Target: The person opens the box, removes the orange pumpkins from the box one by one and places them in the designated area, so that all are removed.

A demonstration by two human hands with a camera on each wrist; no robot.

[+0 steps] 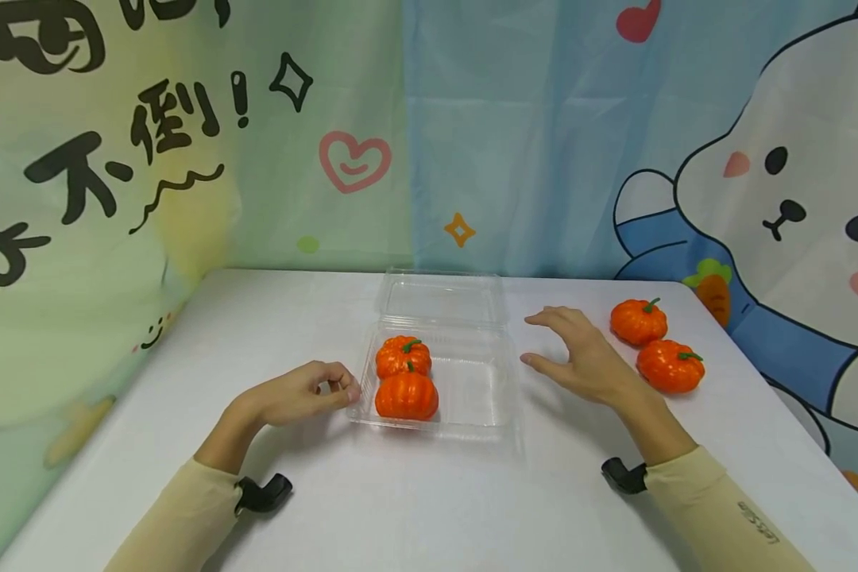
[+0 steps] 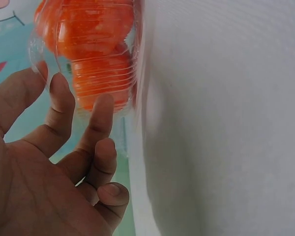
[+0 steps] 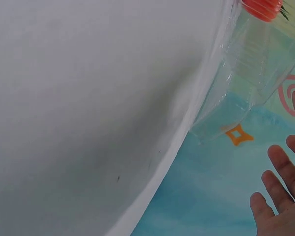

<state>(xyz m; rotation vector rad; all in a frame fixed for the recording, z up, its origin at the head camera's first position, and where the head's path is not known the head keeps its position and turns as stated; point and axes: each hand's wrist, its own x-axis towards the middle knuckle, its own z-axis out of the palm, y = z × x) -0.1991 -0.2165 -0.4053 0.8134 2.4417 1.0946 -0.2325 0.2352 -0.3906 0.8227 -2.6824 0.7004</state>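
A clear plastic clamshell box (image 1: 472, 389) lies with its lid (image 1: 443, 298) folded back on the white table. Two small orange pumpkins, a rear one (image 1: 393, 357) and a front one (image 1: 406, 397), sit in its left half. My left hand (image 1: 296, 395) is at the box's left edge; in the left wrist view its thumb and index finger (image 2: 61, 93) pinch the clear rim. To the right of the box my right hand (image 1: 579, 357) hovers with fingers spread and holds nothing. Beyond it, two more pumpkins, one behind (image 1: 636, 322) and one nearer (image 1: 668, 368), rest on the table.
The white table (image 1: 415, 508) runs back to a printed cloth backdrop (image 1: 515, 143) with a cartoon animal on the right. Black wrist cameras show at both sleeves, on the left (image 1: 264, 494) and on the right (image 1: 624, 477).
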